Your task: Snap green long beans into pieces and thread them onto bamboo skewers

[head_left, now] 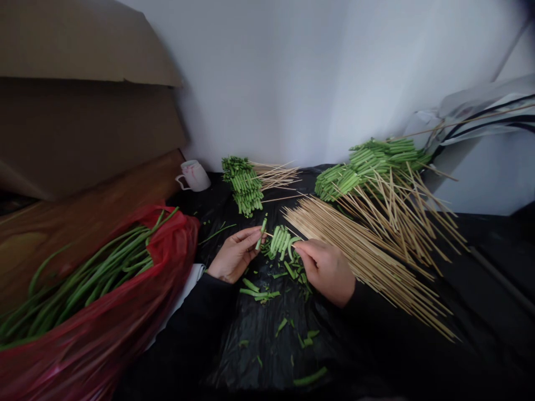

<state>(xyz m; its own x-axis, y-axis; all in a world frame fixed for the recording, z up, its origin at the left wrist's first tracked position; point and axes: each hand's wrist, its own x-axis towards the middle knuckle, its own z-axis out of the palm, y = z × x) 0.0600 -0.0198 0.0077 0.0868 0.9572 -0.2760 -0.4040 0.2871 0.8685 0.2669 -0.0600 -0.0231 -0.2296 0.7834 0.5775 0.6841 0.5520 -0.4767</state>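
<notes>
My left hand (234, 255) pinches a short green bean piece (262, 232) between thumb and fingers, held upright. My right hand (326, 268) is closed on a thin bamboo skewer carrying several bean pieces (281, 241) side by side; its tip points toward the piece in my left hand. Both hands hover over a black plastic sheet (267, 356) strewn with cut bean bits (258, 291).
A red plastic bag (104, 334) of long green beans (96, 273) lies at left. Loose bamboo skewers (368, 250) fan out at right. Finished bean skewers are stacked at back centre (244, 186) and back right (368, 164). A white mug (194, 175) and cardboard boxes (83, 100) stand behind.
</notes>
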